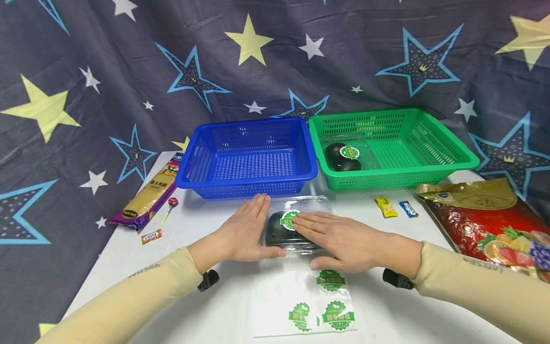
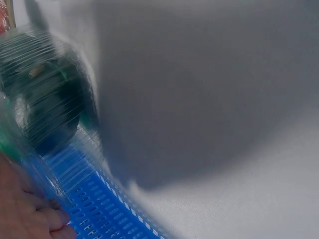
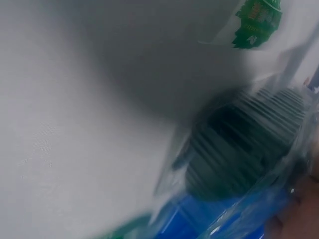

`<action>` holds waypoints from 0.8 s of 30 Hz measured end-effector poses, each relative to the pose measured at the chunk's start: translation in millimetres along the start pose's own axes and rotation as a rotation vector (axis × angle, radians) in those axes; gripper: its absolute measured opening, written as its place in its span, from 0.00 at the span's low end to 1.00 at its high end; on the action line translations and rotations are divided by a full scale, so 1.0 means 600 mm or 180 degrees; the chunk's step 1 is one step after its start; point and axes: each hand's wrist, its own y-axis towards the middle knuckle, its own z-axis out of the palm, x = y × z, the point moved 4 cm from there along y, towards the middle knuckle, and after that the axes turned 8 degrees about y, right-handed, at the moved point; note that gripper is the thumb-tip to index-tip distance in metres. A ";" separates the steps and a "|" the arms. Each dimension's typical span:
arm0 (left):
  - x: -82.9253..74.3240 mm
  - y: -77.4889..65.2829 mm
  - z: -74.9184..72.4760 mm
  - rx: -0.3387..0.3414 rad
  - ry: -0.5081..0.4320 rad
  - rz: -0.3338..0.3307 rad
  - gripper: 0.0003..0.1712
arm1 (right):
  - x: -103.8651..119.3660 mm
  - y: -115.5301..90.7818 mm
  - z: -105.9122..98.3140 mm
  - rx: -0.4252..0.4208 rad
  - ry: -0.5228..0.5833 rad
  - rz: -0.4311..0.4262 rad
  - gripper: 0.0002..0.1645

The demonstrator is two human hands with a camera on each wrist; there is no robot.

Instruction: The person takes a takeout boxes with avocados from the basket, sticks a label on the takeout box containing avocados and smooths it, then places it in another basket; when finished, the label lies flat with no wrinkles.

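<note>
A clear plastic clamshell box (image 1: 315,204) with dark, avocado-like fruit inside lies on the table in the head view. On its lid is a round green-and-white sticker (image 1: 290,219). My right hand (image 1: 343,239) lays straight fingers on the lid, fingertips at the sticker's right edge. At the box's left side rests my left hand (image 1: 242,231), fingers extended and thumb along the front. A sheet of similar green stickers (image 1: 275,306) lies just in front. The ribbed box side (image 2: 55,99) shows in the left wrist view, and the dark fruit (image 3: 239,149) in the right.
Behind stand a blue basket (image 1: 247,184) and a green basket (image 1: 404,179) holding another fruit box (image 1: 350,152). To the left lie a pasta bag (image 1: 150,193), a lollipop (image 1: 173,202) and an orange candy (image 1: 151,236). Small candies (image 1: 386,207) and a red bag (image 1: 477,220) lie right.
</note>
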 end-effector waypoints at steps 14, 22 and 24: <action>0.003 0.000 0.005 -0.0047 -0.0069 0.0091 0.70 | 0.014 0.056 0.008 0.0268 0.0211 0.0319 0.48; 0.004 -0.001 0.006 -0.0070 -0.0030 0.0160 0.68 | 0.038 0.090 0.023 0.0297 0.0484 0.0853 0.52; 0.005 -0.001 0.006 -0.0073 0.0006 0.0168 0.68 | 0.043 0.100 0.026 0.0250 0.0583 0.0997 0.53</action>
